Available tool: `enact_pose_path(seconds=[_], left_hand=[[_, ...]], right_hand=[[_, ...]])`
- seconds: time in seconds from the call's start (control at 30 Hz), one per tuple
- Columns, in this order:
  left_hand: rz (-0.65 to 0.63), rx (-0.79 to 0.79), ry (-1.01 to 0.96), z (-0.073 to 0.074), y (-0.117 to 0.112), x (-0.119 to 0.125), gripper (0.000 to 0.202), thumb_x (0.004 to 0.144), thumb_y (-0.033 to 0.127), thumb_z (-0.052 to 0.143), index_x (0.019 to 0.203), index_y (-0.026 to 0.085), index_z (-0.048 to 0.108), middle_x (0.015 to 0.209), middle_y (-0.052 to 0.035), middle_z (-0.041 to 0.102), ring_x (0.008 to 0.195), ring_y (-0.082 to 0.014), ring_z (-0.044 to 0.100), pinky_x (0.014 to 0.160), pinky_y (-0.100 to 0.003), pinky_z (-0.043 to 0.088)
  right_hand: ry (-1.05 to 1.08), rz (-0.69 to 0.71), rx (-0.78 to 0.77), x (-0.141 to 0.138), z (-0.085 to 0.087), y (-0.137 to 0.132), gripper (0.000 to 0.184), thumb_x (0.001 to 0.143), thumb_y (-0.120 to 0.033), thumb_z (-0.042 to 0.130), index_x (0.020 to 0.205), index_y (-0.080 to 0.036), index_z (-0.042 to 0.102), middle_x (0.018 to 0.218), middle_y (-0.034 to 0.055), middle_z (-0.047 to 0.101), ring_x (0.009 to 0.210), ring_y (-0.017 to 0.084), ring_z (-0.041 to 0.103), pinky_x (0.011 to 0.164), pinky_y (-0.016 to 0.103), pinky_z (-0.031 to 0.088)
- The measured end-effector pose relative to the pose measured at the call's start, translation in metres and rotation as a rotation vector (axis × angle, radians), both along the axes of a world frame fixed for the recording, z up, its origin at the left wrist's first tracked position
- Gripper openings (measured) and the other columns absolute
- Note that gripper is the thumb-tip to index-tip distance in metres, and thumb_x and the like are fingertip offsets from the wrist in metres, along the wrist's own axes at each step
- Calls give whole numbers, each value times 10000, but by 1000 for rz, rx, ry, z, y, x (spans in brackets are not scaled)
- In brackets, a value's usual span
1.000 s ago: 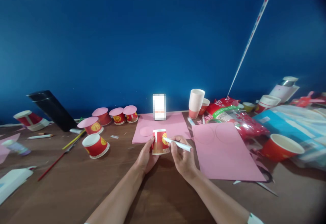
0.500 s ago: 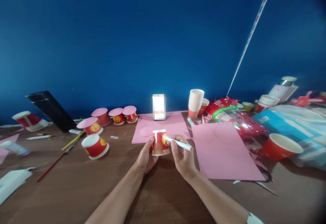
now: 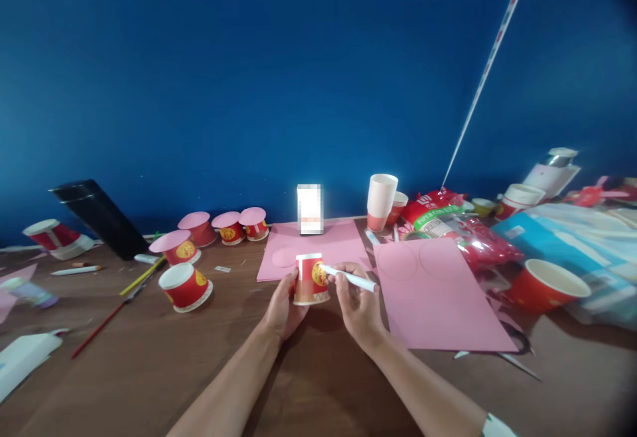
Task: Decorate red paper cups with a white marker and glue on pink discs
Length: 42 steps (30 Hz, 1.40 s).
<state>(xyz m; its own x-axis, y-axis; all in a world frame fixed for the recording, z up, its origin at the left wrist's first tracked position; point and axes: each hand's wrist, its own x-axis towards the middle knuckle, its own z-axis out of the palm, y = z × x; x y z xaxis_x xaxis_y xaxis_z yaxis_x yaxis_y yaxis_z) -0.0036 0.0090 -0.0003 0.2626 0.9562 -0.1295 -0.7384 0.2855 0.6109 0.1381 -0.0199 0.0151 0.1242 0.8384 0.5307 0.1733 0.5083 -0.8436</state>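
One left hand [image 3: 286, 308] and one right hand [image 3: 362, 306] are holding one red cup [image 3: 306, 283] and one white marker [image 3: 362, 282]. Four disc-topped cups [image 3: 175, 251] are standing at the left, and one bare-topped cup [image 3: 186, 291] is standing near them. One pink disc [image 3: 283, 257] is lying on the far pink paper [image 3: 343, 237]; two drawn circles [image 3: 397, 262] are showing on the near pink sheet [image 3: 442, 317]. One black flask [image 3: 104, 221], one open orange cup [image 3: 537, 292] and one bag of paper cups [image 3: 438, 215] are sitting farther out, and the stacked white cups [image 3: 381, 195] are nesting too closely to count.
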Motion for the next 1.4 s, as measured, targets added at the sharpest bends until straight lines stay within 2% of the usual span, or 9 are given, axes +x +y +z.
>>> enact_pose_path(seconds=[0.37,0.53,0.7,1.0,1.3,1.4], left_hand=[[2,18,7,3,-1,1,246,818,273,521,952,103,638,895,-90,701,940,-245,625,897,-385,449],[-2,11,-3,3,0,1,258,819,277,525,971,102,638,913,-91,702,963,-249,619,915,-391,441],[12,-14,3,7,-2,2,232,814,273,530,906,99,652,908,-96,705,964,-253,621,929,-386,431],[3,1,1,3,-1,1,251,807,282,549,958,104,642,917,-89,700,954,-245,622,909,-376,441],[-6,24,8,-2,0,-1,294,807,304,553,1015,111,630,925,-90,697,952,-251,621,893,-382,444],[9,17,5,-2,0,0,269,805,293,556,985,112,638,921,-85,697,954,-246,619,909,-378,432]], right_hand=[[20,-2,-19,-2,5,-4,123,891,-269,465,842,-178,533,710,21,593,619,135,575,587,238,493],[40,22,-12,-3,4,-5,135,891,-270,473,915,-169,559,821,63,636,735,165,620,681,270,521],[-5,9,-7,-3,4,-4,115,883,-247,486,920,-175,568,864,69,645,795,174,633,718,273,524],[30,-2,-22,-3,6,-4,130,883,-274,488,892,-172,568,771,61,630,671,164,617,639,265,533],[60,-43,-12,-1,2,1,155,891,-296,461,860,-175,553,720,31,607,670,152,606,658,269,522],[68,-18,-7,-2,3,0,154,892,-295,465,871,-172,555,749,38,617,690,153,612,660,263,520]])
